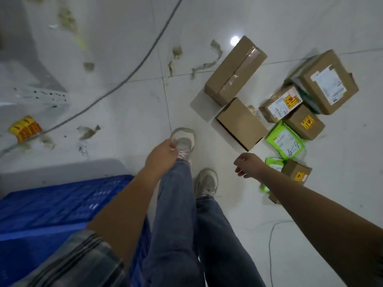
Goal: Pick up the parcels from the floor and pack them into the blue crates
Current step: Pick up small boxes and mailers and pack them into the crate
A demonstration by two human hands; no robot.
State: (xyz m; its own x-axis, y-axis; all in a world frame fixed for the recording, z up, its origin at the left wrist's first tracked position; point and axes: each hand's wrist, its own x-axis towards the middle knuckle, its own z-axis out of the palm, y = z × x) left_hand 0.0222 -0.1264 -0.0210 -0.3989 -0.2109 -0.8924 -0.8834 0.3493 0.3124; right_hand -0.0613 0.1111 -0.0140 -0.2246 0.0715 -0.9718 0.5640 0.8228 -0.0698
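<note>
**Hands over the floor, parcels to the right**

Both hands hang empty above the white tiled floor (128, 104). The left hand (163, 156) is loosely curled and holds nothing, hovering in front of the person's forward shoe (183, 141). The right hand (247, 165) reaches to the right with its fingers loosely bent, also holding nothing, just short of the parcels.

Those parcels lie in a cluster on the floor at the right: a long taped brown box (235, 69) farthest, an open-ended brown box (241, 123) nearer, a labelled brown box (327, 81) at the far right, two smaller brown boxes with yellow stickers (279, 103) (303, 122), a green packet (286, 141) marked by hand, and a small brown box (297, 169) beside the right forearm.

A blue crate (62, 201) sits at the near left. A grey cable (132, 73) crosses the floor.
</note>
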